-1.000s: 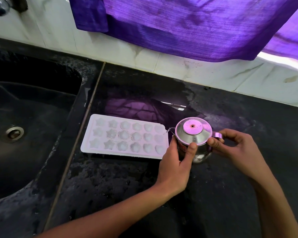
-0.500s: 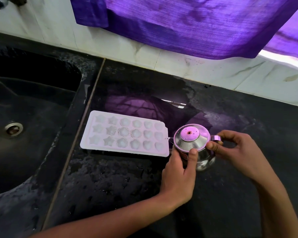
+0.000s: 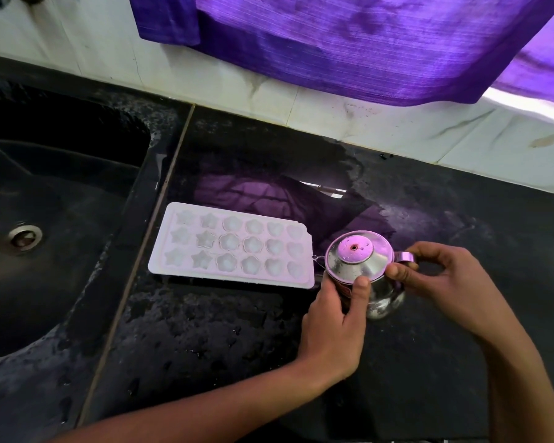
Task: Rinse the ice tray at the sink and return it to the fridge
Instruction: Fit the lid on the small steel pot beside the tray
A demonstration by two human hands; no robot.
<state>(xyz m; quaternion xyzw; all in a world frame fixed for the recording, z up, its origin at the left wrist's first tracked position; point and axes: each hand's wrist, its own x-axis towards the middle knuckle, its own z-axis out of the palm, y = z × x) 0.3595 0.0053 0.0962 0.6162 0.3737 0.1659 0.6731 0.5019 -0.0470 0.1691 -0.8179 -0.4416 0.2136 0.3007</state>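
Count: one ice tray (image 3: 231, 247), one steel kettle (image 3: 363, 273) with lid, one sink (image 3: 61, 238) with one drain (image 3: 24, 236), two bare hands, one purple curtain (image 3: 349, 43) over a white tiled wall (image 3: 397, 132)

Tray cavities: three rows of six, eighteen in all; stars toward the sink end, flowers mid, hearts toward the kettle end; whitish contents in each, ice or water not distinguishable

Tray position: flat on the wet black countertop (image 3: 205, 340), open side up, between sink and kettle, just beside the counter seam. Long axis left to right, near parallel to the wall, right end slightly nearer the camera. Clipped corner at the far right. Right short edge next to the kettle spout; contact not resolvable. Neither hand on the tray

Left hand (image 3: 333, 330): curled partway around the near-left side of the kettle body, thumb (image 3: 360, 292) lying up the front wall with its tip at the lid rim, fingers mostly hidden behind the body. Firm wrap, not a closed fist

Right hand (image 3: 445, 286): thumb and forefinger pinched at the lid rim beside the handle (image 3: 403, 257), remaining fingers arched loosely over the handle loop, palm clear of the metal

Kettle: upright on the countertop, lid seated, pink reflection on its dome, spout toward the tray, handle toward the right
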